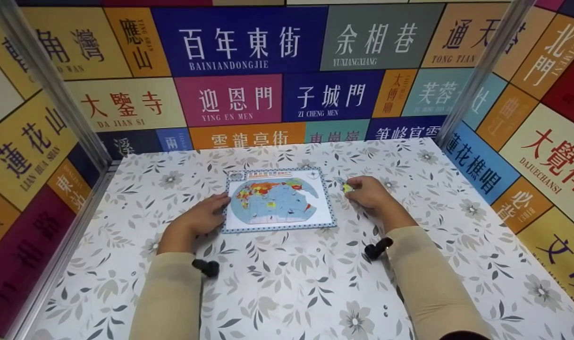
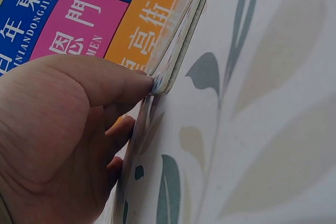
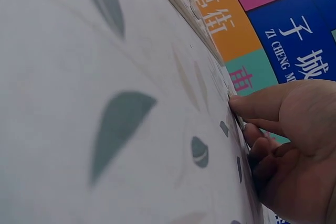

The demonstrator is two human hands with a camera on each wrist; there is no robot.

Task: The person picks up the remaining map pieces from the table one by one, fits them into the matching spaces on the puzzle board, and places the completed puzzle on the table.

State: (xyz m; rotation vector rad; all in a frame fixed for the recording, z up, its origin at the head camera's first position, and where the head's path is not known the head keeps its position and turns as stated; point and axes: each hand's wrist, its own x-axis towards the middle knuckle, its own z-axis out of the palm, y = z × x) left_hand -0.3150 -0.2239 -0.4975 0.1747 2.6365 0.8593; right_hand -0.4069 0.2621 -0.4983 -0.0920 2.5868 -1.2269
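A world map jigsaw puzzle (image 1: 276, 200) in a blue dotted frame lies flat on the table. White backing shows at the right side of its map. My left hand (image 1: 203, 215) rests beside the puzzle, its fingers along the left edge. In the left wrist view, the left thumb (image 2: 118, 80) touches the near corner of the board. To the right of the frame, my right hand (image 1: 369, 192) pinches a small puzzle piece (image 1: 347, 188) with yellow and green on it, low over the table. From the right wrist, the right hand (image 3: 294, 140) mostly hides this piece.
A white cloth with grey leaves and flowers covers the table (image 1: 277, 283). Panels with large printed characters (image 1: 240, 42) stand behind and at both sides, with metal posts (image 1: 485, 71) at the back corners. Dark wrist cameras (image 1: 379, 249) sit at both sleeves.
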